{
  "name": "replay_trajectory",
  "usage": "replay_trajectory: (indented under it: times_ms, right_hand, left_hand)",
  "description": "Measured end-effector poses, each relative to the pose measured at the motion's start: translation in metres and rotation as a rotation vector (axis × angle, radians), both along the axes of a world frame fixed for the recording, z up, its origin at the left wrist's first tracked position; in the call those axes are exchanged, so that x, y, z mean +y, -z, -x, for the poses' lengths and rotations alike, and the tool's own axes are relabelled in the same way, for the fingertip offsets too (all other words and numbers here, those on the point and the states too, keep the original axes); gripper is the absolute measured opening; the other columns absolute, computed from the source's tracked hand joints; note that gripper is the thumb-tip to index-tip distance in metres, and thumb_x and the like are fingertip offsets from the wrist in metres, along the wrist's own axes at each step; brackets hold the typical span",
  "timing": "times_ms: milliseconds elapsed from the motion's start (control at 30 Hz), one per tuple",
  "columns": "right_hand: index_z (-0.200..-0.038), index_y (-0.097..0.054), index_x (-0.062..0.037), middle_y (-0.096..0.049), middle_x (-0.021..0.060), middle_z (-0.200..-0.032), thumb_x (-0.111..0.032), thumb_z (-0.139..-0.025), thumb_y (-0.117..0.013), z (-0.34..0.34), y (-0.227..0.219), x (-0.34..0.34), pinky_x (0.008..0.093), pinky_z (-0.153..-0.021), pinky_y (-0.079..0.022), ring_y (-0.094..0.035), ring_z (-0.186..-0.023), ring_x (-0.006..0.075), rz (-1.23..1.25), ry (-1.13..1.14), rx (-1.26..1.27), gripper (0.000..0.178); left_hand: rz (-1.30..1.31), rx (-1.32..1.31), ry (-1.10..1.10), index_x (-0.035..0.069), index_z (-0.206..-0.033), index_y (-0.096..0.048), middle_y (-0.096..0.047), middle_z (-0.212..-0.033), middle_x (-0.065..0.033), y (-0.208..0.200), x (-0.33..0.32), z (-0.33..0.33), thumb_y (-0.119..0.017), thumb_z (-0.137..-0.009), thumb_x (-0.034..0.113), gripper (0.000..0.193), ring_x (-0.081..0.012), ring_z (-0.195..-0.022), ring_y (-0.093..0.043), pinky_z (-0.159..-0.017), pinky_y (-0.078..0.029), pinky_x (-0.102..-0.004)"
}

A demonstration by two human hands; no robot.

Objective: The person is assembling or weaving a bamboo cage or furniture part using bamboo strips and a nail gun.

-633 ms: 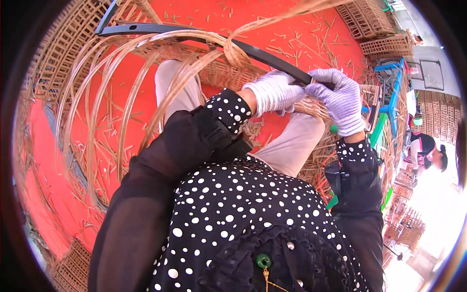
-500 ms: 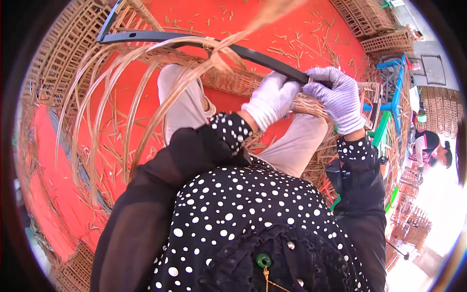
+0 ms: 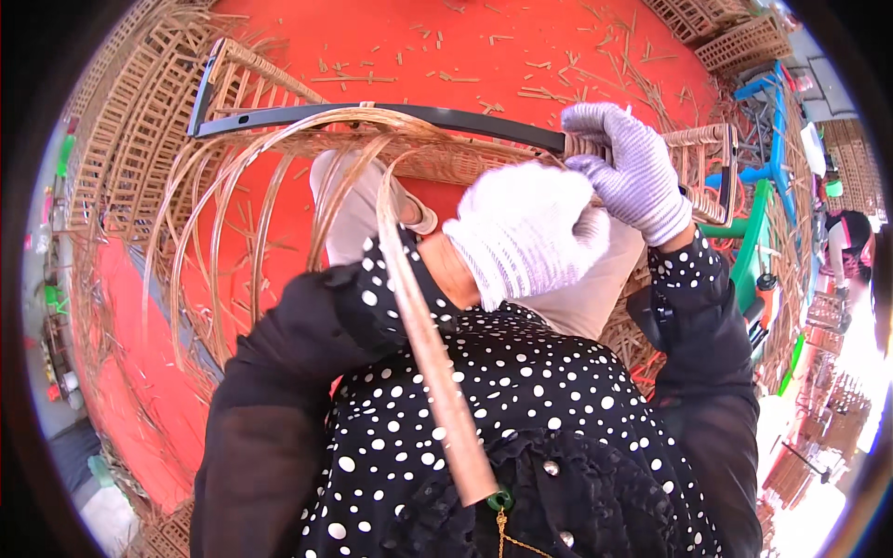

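A curved black metal bar point(image 3: 456, 118) runs along the long near side of a woven rattan basket frame point(image 3: 437, 167). My right hand point(image 3: 637, 172), in a white knitted glove, is closed round the bar's right part, where brown strip is wound on it. Just below the bar is my left hand point(image 3: 535, 232), also gloved and closed like a fist, the back of the hand up. What its fingers hold is hidden. A long pale rattan strip point(image 3: 423, 339) loops beside my left wrist, its loose end over my chest. More strips point(image 3: 223, 195) arch down left of my arm.
Stacked woven panels point(image 3: 139, 130) stand at the far left. Cut rattan pieces point(image 3: 372, 78) litter the red floor point(image 3: 335, 28). On the right are a blue metal frame point(image 3: 779, 158), a green stand point(image 3: 749, 256) and an orange-handled tool point(image 3: 768, 302). Another person point(image 3: 846, 244) is at the right edge.
My left hand has come off the bar, moving down toward my body and turning over. The pale strip's end swung from the upper part of the view to my chest. My right hand stays on the bar.
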State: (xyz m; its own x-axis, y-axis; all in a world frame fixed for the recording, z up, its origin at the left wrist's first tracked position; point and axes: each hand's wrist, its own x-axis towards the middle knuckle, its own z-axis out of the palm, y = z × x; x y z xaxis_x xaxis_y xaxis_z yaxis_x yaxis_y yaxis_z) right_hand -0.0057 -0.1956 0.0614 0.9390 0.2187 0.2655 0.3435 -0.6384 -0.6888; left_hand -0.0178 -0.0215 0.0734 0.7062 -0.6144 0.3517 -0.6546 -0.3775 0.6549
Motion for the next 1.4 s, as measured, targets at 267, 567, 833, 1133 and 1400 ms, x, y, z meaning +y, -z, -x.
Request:
replay_trajectory:
  times_ms: [267, 567, 833, 1133, 1400]
  right_hand:
    - [-0.099, -0.049, -0.0048, -0.062, 0.0118, -0.085, -0.016, -0.063, -0.077, 0.014, -0.002, 0.017, 0.0326, -0.067, -0.051, -0.064, -0.076, 0.0249, -0.032, 0.219, -0.081, 0.047]
    - [-0.093, -0.063, -0.0042, -0.061, 0.0080, -0.084, -0.014, -0.065, -0.075, 0.020, 0.003, 0.022, 0.0287, -0.064, -0.049, -0.061, -0.073, 0.0184, 0.153, 0.192, -0.194, 0.032]
    - [-0.089, -0.064, -0.0029, -0.061, 0.0075, -0.078, -0.012, -0.068, -0.074, 0.002, -0.003, 0.021, 0.0268, -0.063, -0.048, -0.060, -0.069, 0.0143, 0.132, 0.192, -0.084, 0.025]
    - [-0.086, -0.065, -0.0050, -0.065, 0.0072, -0.078, -0.014, -0.068, -0.074, -0.005, -0.006, 0.014, 0.0264, -0.067, -0.049, -0.063, -0.071, 0.0160, -0.091, 0.137, 0.210, 0.022]
    - [-0.089, -0.064, -0.0045, -0.065, 0.0079, -0.082, -0.012, -0.069, -0.073, -0.006, 0.000, 0.013, 0.0268, -0.068, -0.050, -0.063, -0.073, 0.0160, -0.126, 0.080, 0.207, 0.023]
  left_hand:
    - [-0.315, -0.420, 0.318, 0.012, -0.080, -0.064, -0.058, -0.069, -0.0067, -0.022, -0.020, -0.120, -0.060, -0.077, 0.024, 0.013, -0.0206, -0.050, -0.055, -0.044, -0.047, -0.0308]
    - [-0.334, 0.324, 0.213, 0.003, -0.085, -0.063, -0.055, -0.065, -0.0087, 0.021, -0.035, -0.142, -0.062, -0.076, 0.042, 0.040, -0.0185, -0.048, -0.053, -0.043, -0.049, -0.0311]
    - [0.216, -0.312, -0.229, 0.010, -0.097, -0.058, -0.062, -0.089, -0.0054, 0.012, -0.023, -0.117, -0.062, -0.081, 0.028, 0.025, -0.0189, -0.065, -0.059, -0.062, -0.047, -0.0295]
    - [0.243, 0.646, -0.120, -0.001, -0.118, -0.047, -0.061, -0.080, -0.0085, 0.048, 0.029, -0.013, -0.060, -0.080, 0.013, 0.042, -0.0119, -0.063, -0.057, -0.056, -0.047, -0.0245]
    - [0.396, 1.149, 0.057, 0.005, -0.088, -0.051, -0.049, -0.057, -0.0021, 0.026, 0.011, -0.014, -0.056, -0.084, 0.025, 0.021, -0.0081, -0.038, -0.043, -0.033, -0.033, -0.0220]
